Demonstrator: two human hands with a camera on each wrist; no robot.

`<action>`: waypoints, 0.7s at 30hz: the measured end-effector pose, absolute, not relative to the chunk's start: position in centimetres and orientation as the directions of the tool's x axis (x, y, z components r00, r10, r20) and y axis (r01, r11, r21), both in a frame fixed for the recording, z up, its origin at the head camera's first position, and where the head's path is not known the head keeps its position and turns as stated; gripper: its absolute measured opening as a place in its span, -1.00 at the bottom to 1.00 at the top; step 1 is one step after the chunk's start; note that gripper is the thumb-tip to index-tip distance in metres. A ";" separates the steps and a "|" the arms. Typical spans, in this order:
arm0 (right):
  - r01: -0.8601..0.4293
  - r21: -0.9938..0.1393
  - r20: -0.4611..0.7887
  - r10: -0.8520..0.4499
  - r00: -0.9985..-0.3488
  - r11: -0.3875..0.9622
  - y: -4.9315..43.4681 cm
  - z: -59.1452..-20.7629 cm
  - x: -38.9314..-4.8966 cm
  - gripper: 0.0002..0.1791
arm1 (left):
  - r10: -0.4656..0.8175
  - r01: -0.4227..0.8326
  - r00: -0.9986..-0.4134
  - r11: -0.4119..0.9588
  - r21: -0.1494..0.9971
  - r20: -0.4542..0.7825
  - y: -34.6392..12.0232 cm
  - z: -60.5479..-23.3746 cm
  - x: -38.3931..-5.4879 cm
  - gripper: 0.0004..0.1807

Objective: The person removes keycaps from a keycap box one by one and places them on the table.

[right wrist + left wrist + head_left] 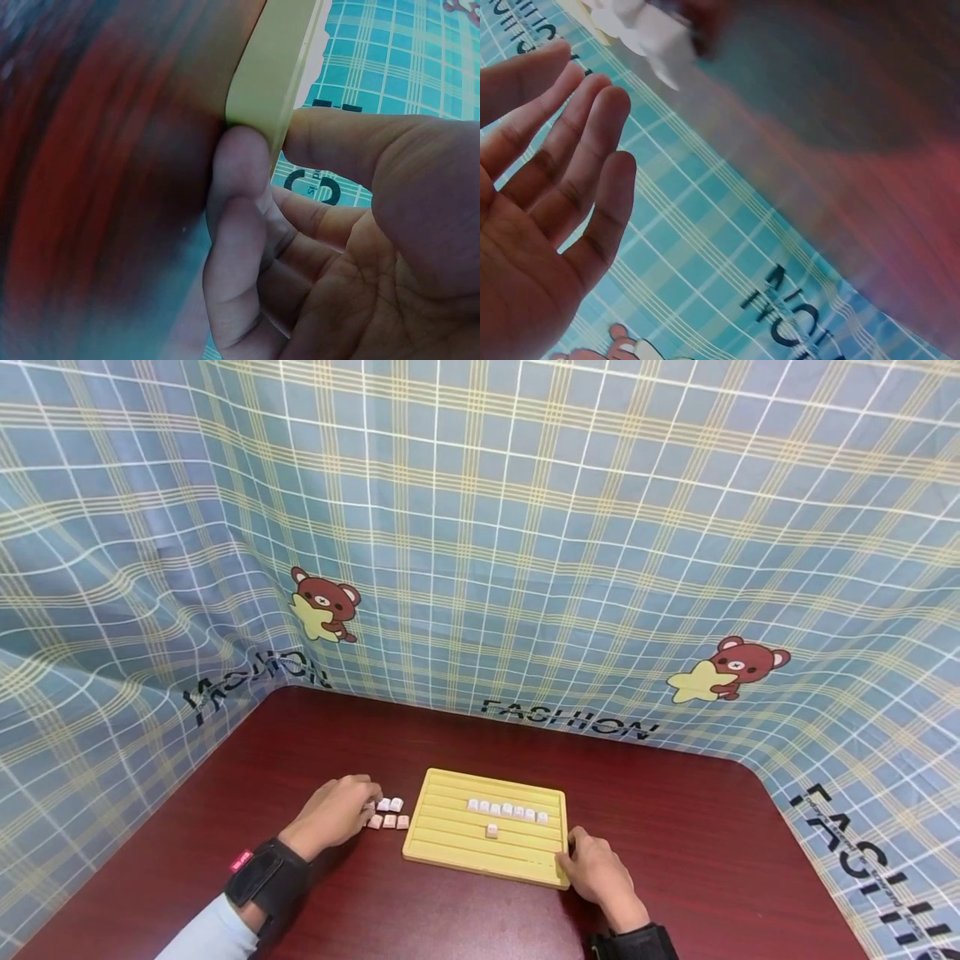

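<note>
A yellow grooved tray [487, 858] lies on the table, with a row of white keycaps [507, 809] and one pinkish keycap [492, 831] below that row. My right hand [597, 870] holds the tray's near right corner. In the right wrist view the thumb [337, 139] lies on the rim and the curled fingers [241, 161] meet its side. Left of the tray, my left hand [339, 810] reaches over loose keycaps and partly hides them. Its fingers [613, 187] are loosely extended, apart from the blurred white keycaps [664, 45] in the left wrist view.
Beside the tray's left edge lie white keycaps [396, 805] in one short row and pinkish keycaps [389, 822] in another. The dark red table [690, 810] meets a checked blue cloth [480, 568] hanging behind and at both sides.
</note>
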State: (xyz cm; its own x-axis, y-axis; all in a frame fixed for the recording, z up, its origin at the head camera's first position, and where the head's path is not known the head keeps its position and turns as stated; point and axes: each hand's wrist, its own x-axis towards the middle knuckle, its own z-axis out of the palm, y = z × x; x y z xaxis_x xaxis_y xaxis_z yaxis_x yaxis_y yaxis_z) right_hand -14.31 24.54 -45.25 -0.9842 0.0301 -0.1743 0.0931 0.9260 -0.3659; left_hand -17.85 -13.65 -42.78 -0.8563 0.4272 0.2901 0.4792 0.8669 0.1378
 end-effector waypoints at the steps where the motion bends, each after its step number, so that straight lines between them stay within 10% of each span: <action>1: 0.092 -0.367 -0.175 0.028 -0.984 0.926 24.5 -45.3 -14.3 -0.74 | 0.428 0.479 -0.859 0.866 0.144 0.282 -13.3 -42.7 -17.9 -0.87; 21: 0.104 -0.377 -0.175 0.039 -0.984 0.920 24.4 -45.0 -14.1 -0.77 | 0.614 0.656 -0.740 0.749 0.093 0.274 -3.8 -42.3 -18.9 -0.86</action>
State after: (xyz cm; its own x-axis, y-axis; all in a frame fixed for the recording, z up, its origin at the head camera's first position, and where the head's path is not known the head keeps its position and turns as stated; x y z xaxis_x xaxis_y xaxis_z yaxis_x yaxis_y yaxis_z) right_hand -14.11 24.44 -45.01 -0.9837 0.0388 -0.1754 0.1036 0.9202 -0.3774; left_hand -18.91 -3.77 -42.27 -0.7398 0.6143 0.2742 0.6562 0.7489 0.0926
